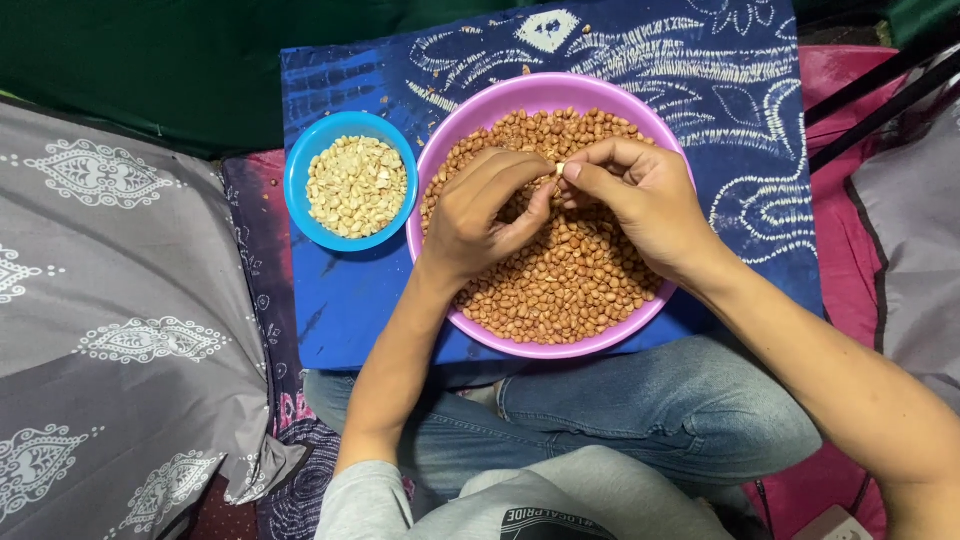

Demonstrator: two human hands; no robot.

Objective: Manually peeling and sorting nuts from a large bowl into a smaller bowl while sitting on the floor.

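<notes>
Head view, looking down at a lap board covered with a blue tie-dyed cloth (350,300).

Left edge of scene: grey patterned fabric (110,290), not in use.

Near the cloth's left edge: small round blue plastic bowl (299,205), about full of pale, skinless peanut halves (357,186).

Just right of it, rims touching or nearly so: large round pink plastic bowl (520,92), centre of the cloth, heaped with red-brown skin-on peanuts (570,285).

Left hand (480,215): hovering over the pink bowl, fingers curled, thumb and forefinger tip pinching toward the right hand.

Between both hands: single peanut (560,168), pale, partly bared, held above the bowl's upper middle.

Right hand (640,195): thumb and forefinger closed on the same nut, other fingers folded.

Judgement: skinning step under way on one nut; the heap in the pink bowl remains large, so the batch looks early to midway.

Next move calls for: rubbing off the remaining skin without crushing the kernel, then a short carry left across the two rims to the blue bowl, releasing low so halves do not bounce out.

Below the board: blue denim knees (660,400).
</notes>
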